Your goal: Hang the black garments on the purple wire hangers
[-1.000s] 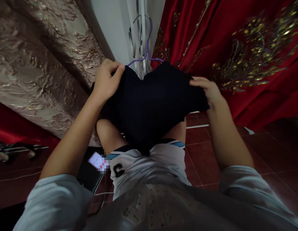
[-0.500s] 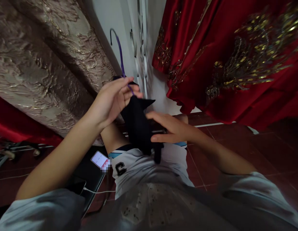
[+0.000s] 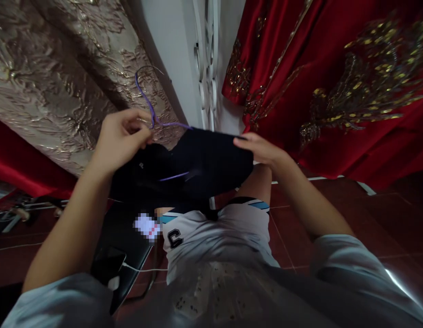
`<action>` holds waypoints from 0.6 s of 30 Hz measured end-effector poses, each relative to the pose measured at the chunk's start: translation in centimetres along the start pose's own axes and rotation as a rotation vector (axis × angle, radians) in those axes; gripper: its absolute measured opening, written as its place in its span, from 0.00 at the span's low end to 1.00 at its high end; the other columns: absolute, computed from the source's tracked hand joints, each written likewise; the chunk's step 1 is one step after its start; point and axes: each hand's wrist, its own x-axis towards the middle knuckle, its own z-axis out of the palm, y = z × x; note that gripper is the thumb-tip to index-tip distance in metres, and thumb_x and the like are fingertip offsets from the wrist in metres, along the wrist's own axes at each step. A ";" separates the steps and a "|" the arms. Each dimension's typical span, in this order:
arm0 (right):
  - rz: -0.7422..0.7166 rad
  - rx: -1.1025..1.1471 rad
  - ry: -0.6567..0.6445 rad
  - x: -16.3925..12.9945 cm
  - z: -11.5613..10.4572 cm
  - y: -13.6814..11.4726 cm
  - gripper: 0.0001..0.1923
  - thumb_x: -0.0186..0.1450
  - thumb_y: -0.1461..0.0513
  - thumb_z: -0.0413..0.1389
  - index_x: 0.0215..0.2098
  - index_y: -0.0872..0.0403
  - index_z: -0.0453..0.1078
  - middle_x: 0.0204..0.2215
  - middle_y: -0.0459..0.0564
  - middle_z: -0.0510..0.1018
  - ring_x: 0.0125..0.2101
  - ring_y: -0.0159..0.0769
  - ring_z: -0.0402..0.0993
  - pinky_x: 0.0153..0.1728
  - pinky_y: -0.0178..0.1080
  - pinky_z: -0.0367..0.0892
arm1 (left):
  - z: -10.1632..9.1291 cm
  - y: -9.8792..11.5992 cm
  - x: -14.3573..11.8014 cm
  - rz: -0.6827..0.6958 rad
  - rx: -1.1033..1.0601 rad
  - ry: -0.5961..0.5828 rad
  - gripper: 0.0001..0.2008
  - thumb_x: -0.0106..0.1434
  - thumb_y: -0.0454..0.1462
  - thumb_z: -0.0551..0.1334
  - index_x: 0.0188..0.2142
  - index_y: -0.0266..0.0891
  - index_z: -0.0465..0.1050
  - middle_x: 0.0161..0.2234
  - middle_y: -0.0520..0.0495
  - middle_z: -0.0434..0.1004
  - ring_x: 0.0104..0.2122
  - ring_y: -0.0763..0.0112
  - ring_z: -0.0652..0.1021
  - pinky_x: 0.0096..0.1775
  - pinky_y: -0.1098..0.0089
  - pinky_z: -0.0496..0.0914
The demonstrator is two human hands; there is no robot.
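Observation:
A dark, nearly black garment is spread out between my hands, above my knees. A thin purple hanger sits in it, its hook pointing up and away to the left. My left hand is closed with thumb and fingers on the hanger, close below its neck; the exact fingertip contact is partly hidden. At the garment's right end, my right hand pinches the cloth, thumb on top. A short stretch of purple bar also shows low on the garment's front.
Textured beige-gold cloth hangs at left, red cloth with gold sequins at right. White metal scrollwork stands between them. On a black seat at my left lie a lit phone and a dark device with a white cable.
The garment has gone from bunched and narrow to stretched wide. My left hand has moved left with the hanger; my right hand has moved right and up and taken hold of the cloth.

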 end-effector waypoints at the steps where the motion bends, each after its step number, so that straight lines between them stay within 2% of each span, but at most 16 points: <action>1: -0.048 0.076 0.094 1.1 -0.8 -0.7 0.28 0.60 0.39 0.64 0.37 0.55 0.77 0.32 0.51 0.82 0.34 0.36 0.80 0.35 0.39 0.76 | 0.5 -0.4 0.7 0.084 -0.002 0.101 0.14 0.61 0.38 0.68 0.47 0.41 0.75 0.30 0.52 0.76 0.28 0.74 0.73 0.35 0.69 0.69; 4: -0.265 0.179 0.362 4.3 -4.2 -3.0 0.24 0.62 0.41 0.61 0.39 0.52 0.76 0.36 0.50 0.83 0.46 0.37 0.80 0.44 0.41 0.75 | 2.3 -0.8 1.4 0.376 0.016 0.438 0.15 0.66 0.43 0.66 0.51 0.45 0.74 0.41 0.51 0.78 0.41 0.67 0.77 0.47 0.62 0.72; 5: -0.319 0.195 0.432 4.8 -5.3 -3.5 0.23 0.62 0.42 0.61 0.39 0.52 0.76 0.37 0.50 0.83 0.49 0.37 0.79 0.47 0.42 0.74 | 3.0 -0.7 1.1 0.444 0.051 0.508 0.14 0.69 0.44 0.64 0.52 0.46 0.74 0.44 0.50 0.78 0.43 0.66 0.77 0.49 0.61 0.71; 6: -0.370 0.209 0.494 5.0 -6.3 -3.8 0.22 0.63 0.42 0.60 0.40 0.51 0.76 0.38 0.51 0.83 0.52 0.37 0.78 0.50 0.43 0.73 | 3.7 -0.7 0.6 0.491 0.103 0.523 0.13 0.71 0.44 0.60 0.53 0.46 0.75 0.45 0.49 0.78 0.43 0.64 0.77 0.50 0.61 0.71; 7: -0.418 0.217 0.546 4.8 -7.1 -3.9 0.21 0.63 0.43 0.59 0.40 0.50 0.75 0.40 0.52 0.84 0.54 0.37 0.77 0.52 0.44 0.72 | 4.4 -0.6 -0.1 0.526 0.169 0.475 0.14 0.73 0.44 0.57 0.54 0.46 0.75 0.45 0.48 0.79 0.42 0.64 0.78 0.49 0.61 0.71; 9: -0.491 0.212 0.628 3.3 -7.8 -3.3 0.21 0.64 0.42 0.57 0.41 0.49 0.74 0.43 0.54 0.83 0.57 0.38 0.75 0.55 0.45 0.70 | 6.3 -0.8 -1.7 0.532 0.317 0.221 0.17 0.73 0.42 0.55 0.57 0.46 0.75 0.44 0.48 0.80 0.39 0.64 0.80 0.47 0.64 0.72; 11: -0.502 0.180 0.690 1.1 -7.5 -2.1 0.21 0.65 0.43 0.57 0.42 0.49 0.73 0.43 0.56 0.83 0.59 0.39 0.74 0.56 0.45 0.70 | 8.6 -1.4 -3.2 0.444 0.451 -0.052 0.22 0.72 0.40 0.56 0.63 0.47 0.70 0.43 0.47 0.81 0.36 0.64 0.81 0.42 0.66 0.73; 12: -0.484 0.164 0.724 0.1 -7.0 -1.4 0.20 0.65 0.43 0.58 0.42 0.49 0.73 0.43 0.56 0.83 0.59 0.41 0.74 0.56 0.45 0.70 | 9.8 -1.7 -3.8 0.384 0.499 -0.145 0.25 0.71 0.39 0.56 0.66 0.47 0.66 0.43 0.46 0.81 0.36 0.63 0.81 0.40 0.67 0.74; 14: -0.433 0.133 0.797 -1.5 -5.8 -0.1 0.21 0.65 0.42 0.58 0.42 0.50 0.72 0.41 0.57 0.82 0.57 0.45 0.74 0.54 0.47 0.72 | 12.2 -2.3 -4.6 0.292 0.527 -0.234 0.30 0.71 0.37 0.56 0.71 0.48 0.59 0.49 0.43 0.80 0.41 0.60 0.82 0.39 0.66 0.75; 16: -0.426 0.063 0.905 -2.5 -4.2 0.7 0.21 0.65 0.43 0.58 0.40 0.51 0.71 0.42 0.56 0.81 0.55 0.46 0.75 0.54 0.49 0.72 | 14.1 -2.7 -5.1 0.252 0.459 -0.235 0.30 0.71 0.37 0.56 0.71 0.49 0.57 0.57 0.41 0.75 0.48 0.57 0.81 0.42 0.64 0.77; 18: -0.488 -0.057 1.118 -3.3 -1.9 1.2 0.17 0.67 0.47 0.58 0.42 0.51 0.70 0.46 0.54 0.78 0.55 0.44 0.74 0.57 0.50 0.69 | 15.7 -3.1 -5.1 0.221 0.333 -0.195 0.27 0.73 0.39 0.56 0.70 0.50 0.59 0.61 0.42 0.71 0.51 0.57 0.79 0.45 0.62 0.78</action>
